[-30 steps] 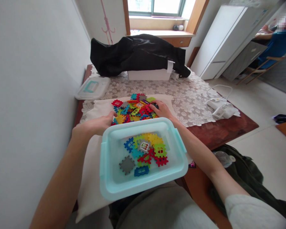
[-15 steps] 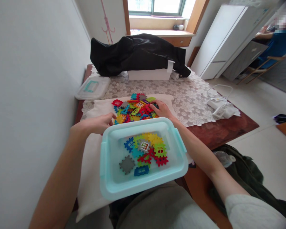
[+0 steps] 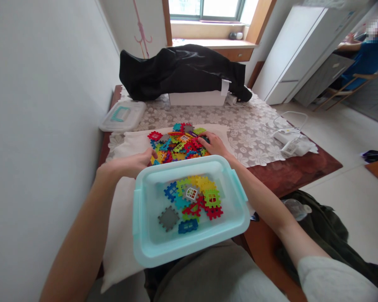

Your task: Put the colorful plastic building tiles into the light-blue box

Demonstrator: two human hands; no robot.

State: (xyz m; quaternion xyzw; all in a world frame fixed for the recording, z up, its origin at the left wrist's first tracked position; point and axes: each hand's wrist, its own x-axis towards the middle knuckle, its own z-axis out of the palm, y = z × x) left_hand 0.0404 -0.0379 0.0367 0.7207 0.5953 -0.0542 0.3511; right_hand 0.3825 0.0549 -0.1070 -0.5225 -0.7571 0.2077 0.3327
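A pale turquoise plastic bin [image 3: 233, 230] sits close in front of me, tilted a little. Inside it lie several interlocking plastic tiles, among them a grey square tile [image 3: 168, 218], a blue window tile [image 3: 188, 226] and a lime window tile [image 3: 211, 199]. Beyond the bin is a heap of mixed coloured tiles [image 3: 179, 147] on a cream cloth. My left hand [image 3: 138, 162] is at the heap's left edge, fingers apart, its lower part hidden by the bin's rim. My right hand [image 3: 214, 144] rests against the heap's right side, fingers loosely curved and apart, touching tiles.
The cream cloth [image 3: 121, 235] covers the near left of the table. A clear lid with a turquoise handle [image 3: 122, 116] lies at the far left. Black sheeting [image 3: 182, 69] drapes over a white box [image 3: 197, 98] at the back. A white cabled device [image 3: 288, 138] sits at right.
My left hand has shifted slightly right along the heap's edge. The bin has moved very slightly right and nearer. My right hand has stayed in place.
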